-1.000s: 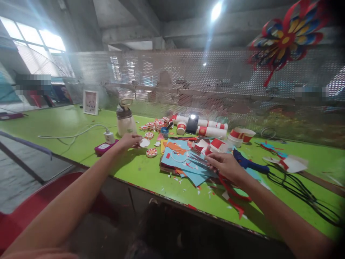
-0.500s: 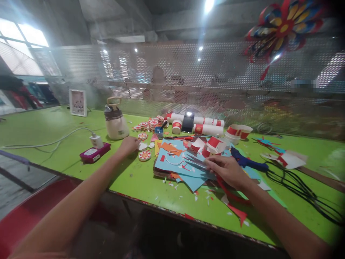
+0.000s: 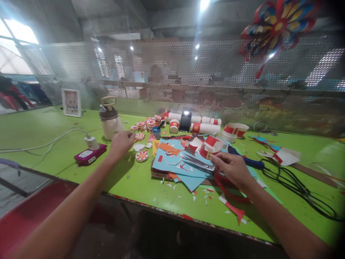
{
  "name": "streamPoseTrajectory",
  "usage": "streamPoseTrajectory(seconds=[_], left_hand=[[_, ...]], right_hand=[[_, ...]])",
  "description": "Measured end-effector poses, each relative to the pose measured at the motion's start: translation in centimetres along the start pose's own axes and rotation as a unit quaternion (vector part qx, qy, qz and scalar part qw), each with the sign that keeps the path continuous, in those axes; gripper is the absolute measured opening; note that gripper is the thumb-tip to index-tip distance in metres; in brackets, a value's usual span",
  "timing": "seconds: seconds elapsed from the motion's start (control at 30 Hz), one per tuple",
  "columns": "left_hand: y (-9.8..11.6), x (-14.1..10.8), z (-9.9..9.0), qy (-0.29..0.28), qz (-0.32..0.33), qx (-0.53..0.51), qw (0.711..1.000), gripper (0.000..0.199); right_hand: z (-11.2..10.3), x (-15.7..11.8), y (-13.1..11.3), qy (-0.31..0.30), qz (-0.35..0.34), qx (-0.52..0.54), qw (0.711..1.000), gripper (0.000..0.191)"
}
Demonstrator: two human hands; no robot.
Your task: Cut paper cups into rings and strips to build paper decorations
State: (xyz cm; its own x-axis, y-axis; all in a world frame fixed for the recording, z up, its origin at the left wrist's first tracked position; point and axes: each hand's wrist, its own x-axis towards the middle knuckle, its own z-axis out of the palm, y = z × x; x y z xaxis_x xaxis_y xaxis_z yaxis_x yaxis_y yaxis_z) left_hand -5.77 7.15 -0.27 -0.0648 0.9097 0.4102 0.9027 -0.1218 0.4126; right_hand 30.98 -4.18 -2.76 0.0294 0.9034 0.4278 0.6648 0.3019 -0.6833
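Observation:
My left hand (image 3: 122, 143) is raised over the green table, its fingers curled closed; whatever they may hold is hidden. Just right of it lie a white disc (image 3: 139, 147) and red-and-white patterned discs (image 3: 142, 156). My right hand (image 3: 233, 166) is closed, thumb and forefinger pinching the edge of a red-and-white cut paper cup piece (image 3: 205, 152). Directly below those fingers rest the scissors (image 3: 198, 164), silver blades pointing left over blue paper (image 3: 168, 164), red handles partly under the hand.
A bottle (image 3: 111, 124) and a purple power strip (image 3: 91, 154) stand left. Behind the paper are a blue jar (image 3: 156, 131), a phone (image 3: 185, 121) and stacked paper cups (image 3: 206, 128). A blue glue gun (image 3: 249, 162) with black cable lies right. Scraps litter the front.
My left hand has drawn back left and up, away from the white disc. My right hand has shifted slightly right and up off the scissors, which now lie on the paper.

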Motion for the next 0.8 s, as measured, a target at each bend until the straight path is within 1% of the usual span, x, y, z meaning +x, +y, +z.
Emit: streamPoseTrajectory(seconds=[0.1, 0.2, 0.3, 0.4, 0.47, 0.53, 0.63, 0.8], left_hand=[[2.1, -0.3, -0.8, 0.038, 0.039, -0.047, 0.997, 0.034], [4.6, -0.1, -0.4, 0.029, 0.098, -0.097, 0.99, 0.039], [7.3, 0.1, 0.9, -0.004, 0.168, -0.136, 0.976, 0.038], [9.9, -0.3, 2.7, -0.043, 0.25, -0.162, 0.954, 0.037], [11.1, -1.0, 3.9, -0.067, 0.308, -0.169, 0.934, 0.037], [11.7, -1.8, 5.0, -0.087, 0.363, -0.164, 0.913, 0.035], [11.7, -3.3, 6.0, -0.098, 0.423, -0.138, 0.89, 0.03], [11.4, -5.9, 6.4, -0.09, 0.499, -0.082, 0.858, 0.021]], right_hand=[[0.1, 0.0, -0.2, 0.021, -0.003, -0.015, 1.0, 0.04], [0.2, 0.0, -0.5, 0.019, -0.013, -0.031, 0.999, 0.045], [0.0, 0.2, -0.7, -0.003, -0.028, -0.057, 0.998, 0.045], [-0.8, 0.5, -0.7, -0.03, -0.044, -0.1, 0.994, 0.034], [-1.5, 0.6, -0.6, -0.042, -0.05, -0.136, 0.989, 0.028], [-2.2, 0.7, -0.5, -0.054, -0.057, -0.169, 0.983, 0.024], [-2.7, 0.8, -0.5, -0.076, -0.073, -0.201, 0.974, 0.022], [-1.9, 1.0, -0.4, -0.106, -0.112, -0.214, 0.965, 0.022]])
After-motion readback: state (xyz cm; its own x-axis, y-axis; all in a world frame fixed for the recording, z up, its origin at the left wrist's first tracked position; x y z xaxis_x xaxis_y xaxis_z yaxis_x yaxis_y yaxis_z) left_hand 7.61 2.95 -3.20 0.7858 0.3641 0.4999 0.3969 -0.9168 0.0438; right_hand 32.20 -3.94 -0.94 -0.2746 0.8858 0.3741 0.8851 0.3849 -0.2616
